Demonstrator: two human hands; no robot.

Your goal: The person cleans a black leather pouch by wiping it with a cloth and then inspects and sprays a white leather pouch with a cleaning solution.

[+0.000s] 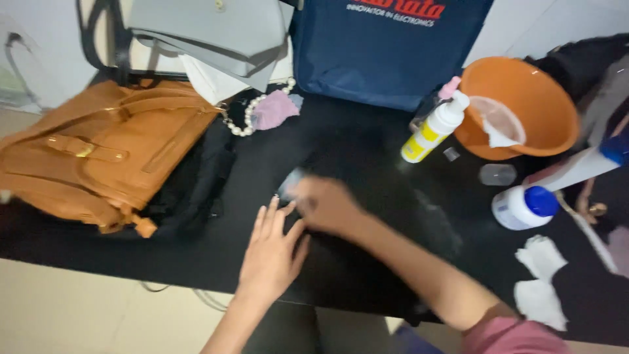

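My left hand (270,252) lies flat, fingers spread, on a black bag or cloth (341,262) near the front edge of the black table (367,151). Just to its right, my right hand (323,203) is blurred by motion and closed around a small pale cloth or wipe (291,180), pressing it against the black surface. What exactly the right hand holds is hard to tell through the blur.
A tan leather handbag (98,154) lies at the left, a grey bag (209,36) and a navy bag (386,49) at the back. A pearl strand (252,111), white-yellow spray bottle (436,128), orange bowl (524,105), blue-capped white bottle (524,206) and white cotton pieces (540,278) lie about.
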